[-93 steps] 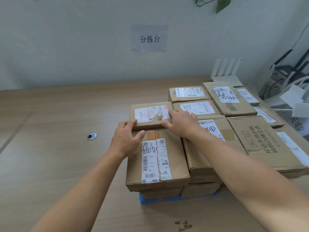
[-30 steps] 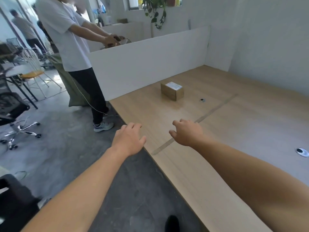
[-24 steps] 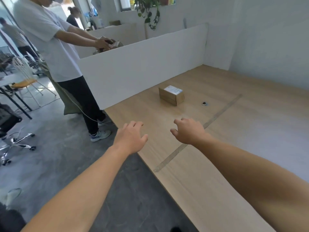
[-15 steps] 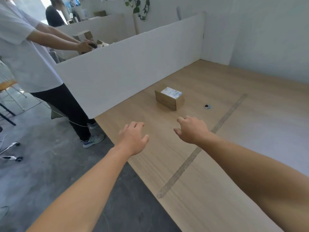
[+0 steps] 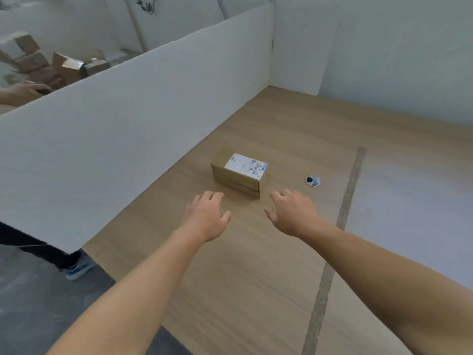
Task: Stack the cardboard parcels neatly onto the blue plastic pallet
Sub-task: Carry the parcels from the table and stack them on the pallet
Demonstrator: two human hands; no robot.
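Observation:
A small cardboard parcel (image 5: 239,173) with a white shipping label on top lies alone on the wooden table (image 5: 256,265), close to the white partition. My left hand (image 5: 206,216) hovers just short of its near left side, fingers relaxed and empty. My right hand (image 5: 290,213) is stretched out at its near right corner, fingers spread, holding nothing. Neither hand touches the parcel. The blue pallet and the stacked parcels are out of view.
A white partition (image 5: 128,129) runs along the table's left edge. A round cable grommet (image 5: 312,180) sits right of the parcel, and a grey seam strip (image 5: 340,226) crosses the tabletop. Another person's hand (image 5: 23,90) and cardboard boxes (image 5: 66,66) show beyond the partition.
I have turned away from the pallet stack to the table's left end. Over the last second both empty hands came much closer to the lone parcel.

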